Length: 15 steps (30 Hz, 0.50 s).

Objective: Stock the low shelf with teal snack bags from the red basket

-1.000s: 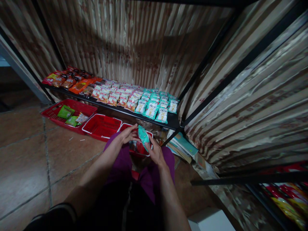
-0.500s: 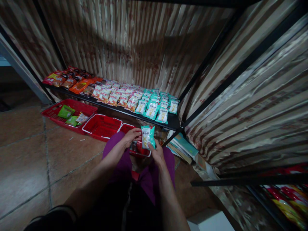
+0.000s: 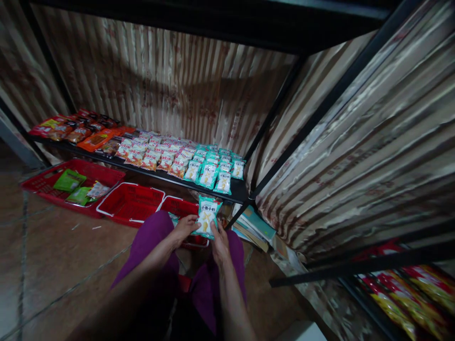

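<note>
I hold a teal snack packet (image 3: 207, 216) upright in front of me with both hands. My left hand (image 3: 184, 228) grips its lower left edge and my right hand (image 3: 219, 241) grips its lower right corner. The packet's printed face is turned toward me. Just beyond it a low black shelf (image 3: 239, 192) carries rows of teal packets (image 3: 213, 169), red and white packets (image 3: 156, 154) and orange and red packets (image 3: 78, 130). Under my hands sits a red basket (image 3: 179, 207).
Two more red baskets (image 3: 130, 204) (image 3: 46, 182) stand on the tiled floor at left, one with green packets. Striped fabric covers the back and right sides behind black frame bars (image 3: 320, 111). Books (image 3: 254, 222) lie under the shelf corner. More packets (image 3: 412, 298) fill the lower right shelf.
The teal packet has been turned from edge-on to face me and raised a little. The view has tilted, so the shelf and baskets sit lower and further left.
</note>
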Motion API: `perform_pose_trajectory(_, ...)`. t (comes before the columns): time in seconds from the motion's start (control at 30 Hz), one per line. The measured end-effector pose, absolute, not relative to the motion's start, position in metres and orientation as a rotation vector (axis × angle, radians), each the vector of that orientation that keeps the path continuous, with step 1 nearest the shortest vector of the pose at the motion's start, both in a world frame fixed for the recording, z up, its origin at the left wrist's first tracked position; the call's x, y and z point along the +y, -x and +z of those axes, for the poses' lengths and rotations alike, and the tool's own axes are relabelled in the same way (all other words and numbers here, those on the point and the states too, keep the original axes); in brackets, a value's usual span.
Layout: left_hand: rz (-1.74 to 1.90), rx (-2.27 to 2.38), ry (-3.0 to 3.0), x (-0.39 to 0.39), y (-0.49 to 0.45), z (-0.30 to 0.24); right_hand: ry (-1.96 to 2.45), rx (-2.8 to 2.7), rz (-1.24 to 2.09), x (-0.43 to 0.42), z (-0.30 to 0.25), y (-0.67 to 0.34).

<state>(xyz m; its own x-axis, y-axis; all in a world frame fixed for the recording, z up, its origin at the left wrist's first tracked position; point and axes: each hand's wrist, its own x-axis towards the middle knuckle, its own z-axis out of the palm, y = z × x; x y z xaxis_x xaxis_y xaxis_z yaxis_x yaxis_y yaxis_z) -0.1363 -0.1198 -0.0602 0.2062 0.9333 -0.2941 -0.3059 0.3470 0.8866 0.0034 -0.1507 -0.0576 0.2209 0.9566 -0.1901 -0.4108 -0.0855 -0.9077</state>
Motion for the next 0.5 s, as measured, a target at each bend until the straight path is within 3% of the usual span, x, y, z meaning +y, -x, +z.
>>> perform_pose_trajectory(0.5,1.010,0.971,-0.894,-0.093,0.086,-0.062,1.225,-0.638,1.138,-0.118,-0.069,-0.047)
